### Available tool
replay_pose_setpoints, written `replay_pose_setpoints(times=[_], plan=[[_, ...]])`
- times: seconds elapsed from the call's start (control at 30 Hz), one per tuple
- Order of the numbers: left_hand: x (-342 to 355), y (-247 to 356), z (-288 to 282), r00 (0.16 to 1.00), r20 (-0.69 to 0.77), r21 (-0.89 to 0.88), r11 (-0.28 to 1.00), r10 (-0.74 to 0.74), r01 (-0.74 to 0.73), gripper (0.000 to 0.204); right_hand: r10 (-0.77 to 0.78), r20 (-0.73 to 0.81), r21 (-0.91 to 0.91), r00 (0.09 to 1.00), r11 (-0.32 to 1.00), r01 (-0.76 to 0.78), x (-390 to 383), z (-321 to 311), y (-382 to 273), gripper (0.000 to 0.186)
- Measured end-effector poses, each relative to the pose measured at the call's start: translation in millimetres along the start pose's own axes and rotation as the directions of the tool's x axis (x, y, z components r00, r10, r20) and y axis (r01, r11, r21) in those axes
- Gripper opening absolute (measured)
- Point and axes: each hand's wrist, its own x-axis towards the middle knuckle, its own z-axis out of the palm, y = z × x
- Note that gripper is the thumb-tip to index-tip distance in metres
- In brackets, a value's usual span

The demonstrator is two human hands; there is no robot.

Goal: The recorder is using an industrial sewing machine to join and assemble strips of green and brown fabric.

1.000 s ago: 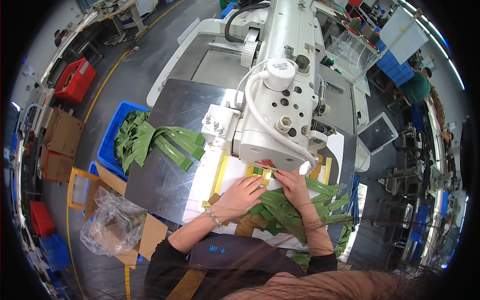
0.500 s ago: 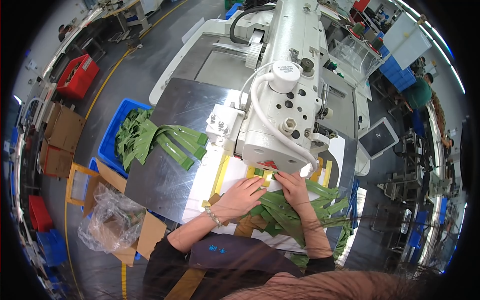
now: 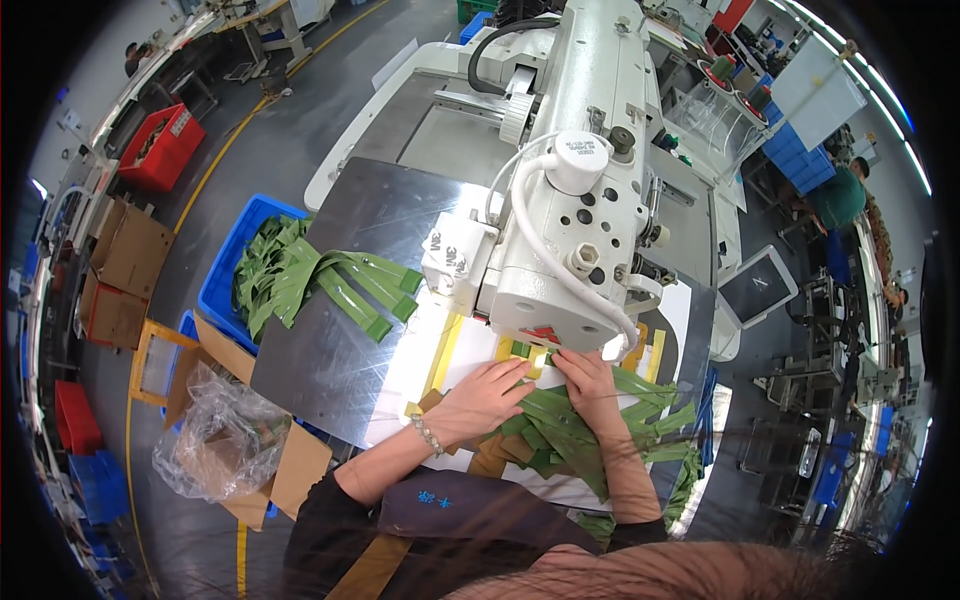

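Note:
My left hand lies with its fingers stretched out at the left side of a small yellow fixture under the white sewing machine head; a bracelet circles the wrist. My right hand has its fingers bent together on a small green strap piece at the fixture's right side. Below and right of both hands, loose green straps with shiny studs spread over a white board. What lies directly beneath my fingertips is partly hidden.
Left: blue crate of green straps, steel plate, cardboard box with plastic bag. Right: tilted screen, thread cones, a co-worker in green. Far left: red bin, another person.
The whole view has shifted slightly, the machine and hands appearing a little further right. Both my hands keep much the same position at the yellow fixture, with little visible finger movement.

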Motion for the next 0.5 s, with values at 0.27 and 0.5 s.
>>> replay_pose_setpoints(times=[0.27,0.5], plan=[[1.6,5.8,-8.5,0.995,-0.087,0.022,0.999,0.039,-0.037,0.043,-0.007,0.017,-0.012,1.000,1.000,0.007,-0.7,0.2,0.9,0.034],[1.7,5.7,-8.9,0.996,-0.074,0.026,0.999,0.041,-0.039,0.043,0.000,0.028,-0.014,1.000,1.000,0.001,-1.7,0.5,1.1,0.034]])
